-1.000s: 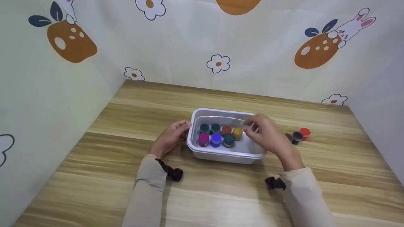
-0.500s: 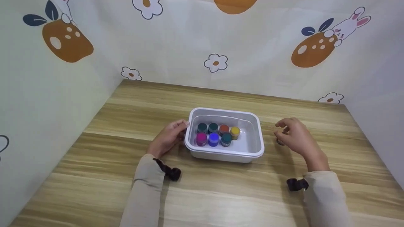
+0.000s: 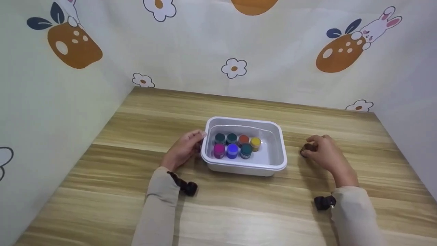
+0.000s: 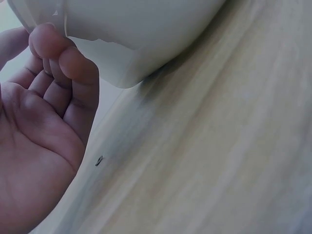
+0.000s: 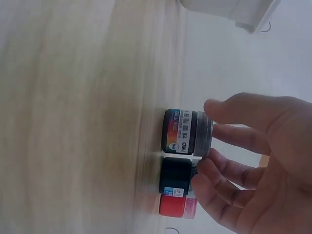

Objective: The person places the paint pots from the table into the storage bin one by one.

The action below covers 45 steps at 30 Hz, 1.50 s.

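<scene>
My left hand (image 3: 182, 150) holds the left rim of a white plastic tub (image 3: 240, 168), thumb on the edge and fingers curled below; the left wrist view shows the fingertips (image 4: 78, 63) against its wall. Several small paint jars stand inside in two rows: a magenta one (image 3: 219, 150), a blue one (image 3: 232, 150), a yellow one (image 3: 255, 143), an orange-red one (image 3: 243, 140) and dark green ones. To the tub's right, my right hand (image 3: 329, 155) pinches a dark paint jar (image 5: 179, 131) by its clear lid between thumb and fingers.
Beside the pinched jar stand a black paint jar (image 5: 175, 175) and a red paint jar (image 5: 172, 205), both hidden by my right hand in the head view. The wooden tabletop (image 3: 218, 212) meets a patterned cloth wall (image 3: 191, 78) at the back and sides.
My right hand has moved from over the tub's right side out to the jars on the table, and its fingers have closed on the dark jar. The left hand stays on the rim.
</scene>
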Each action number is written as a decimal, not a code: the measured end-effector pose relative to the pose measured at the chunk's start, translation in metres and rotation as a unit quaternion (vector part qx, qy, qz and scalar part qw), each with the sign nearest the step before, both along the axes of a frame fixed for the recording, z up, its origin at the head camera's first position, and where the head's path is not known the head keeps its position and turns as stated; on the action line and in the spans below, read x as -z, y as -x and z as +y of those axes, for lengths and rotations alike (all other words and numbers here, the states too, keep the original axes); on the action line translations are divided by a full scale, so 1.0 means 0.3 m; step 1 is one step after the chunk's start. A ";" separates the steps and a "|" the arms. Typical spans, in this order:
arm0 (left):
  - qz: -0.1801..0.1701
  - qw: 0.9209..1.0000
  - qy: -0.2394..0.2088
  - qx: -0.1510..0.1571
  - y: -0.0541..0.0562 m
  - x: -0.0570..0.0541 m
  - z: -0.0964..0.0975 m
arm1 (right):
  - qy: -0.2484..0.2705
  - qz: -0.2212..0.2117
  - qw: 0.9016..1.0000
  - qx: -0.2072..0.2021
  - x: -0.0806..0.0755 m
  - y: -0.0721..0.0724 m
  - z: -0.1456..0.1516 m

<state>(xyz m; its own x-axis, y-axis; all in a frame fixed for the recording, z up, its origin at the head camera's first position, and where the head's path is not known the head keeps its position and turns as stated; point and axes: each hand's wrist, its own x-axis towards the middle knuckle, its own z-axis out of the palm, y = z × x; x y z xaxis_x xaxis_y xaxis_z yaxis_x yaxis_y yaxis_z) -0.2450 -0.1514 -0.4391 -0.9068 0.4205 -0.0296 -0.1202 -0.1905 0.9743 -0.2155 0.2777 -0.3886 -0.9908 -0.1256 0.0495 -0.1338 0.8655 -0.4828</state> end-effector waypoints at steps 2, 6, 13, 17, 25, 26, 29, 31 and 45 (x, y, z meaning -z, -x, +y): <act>0.000 1.000 -0.006 0.003 0.000 0.001 0.002 | -0.003 0.001 1.000 0.002 0.003 0.001 0.000; -0.007 1.000 -0.010 -0.001 -0.001 0.001 0.006 | 0.000 0.011 1.000 -0.002 0.006 -0.001 -0.004; -0.012 1.000 -0.002 -0.002 -0.002 0.000 0.009 | 0.026 0.015 1.000 0.004 -0.024 -0.029 -0.017; -0.010 1.000 0.001 -0.004 -0.002 0.001 0.005 | 0.031 0.040 0.999 0.007 -0.077 -0.053 -0.048; 0.000 1.000 -0.002 -0.005 -0.002 0.007 0.008 | 0.078 0.087 0.993 -0.024 -0.174 -0.089 -0.165; 0.000 1.000 -0.002 -0.004 -0.001 0.008 0.009 | 0.086 0.085 0.992 -0.033 -0.177 -0.090 -0.182; 0.002 1.000 -0.005 -0.004 0.002 0.009 0.009 | 0.095 0.070 0.991 -0.060 -0.180 -0.084 -0.236; 0.002 1.000 -0.008 -0.004 0.002 0.008 0.009 | 0.093 0.053 0.991 -0.082 -0.177 -0.076 -0.269; 0.007 1.000 -0.006 -0.009 -0.002 0.006 0.003 | -0.009 -0.008 0.987 -0.162 -0.111 -0.001 -0.401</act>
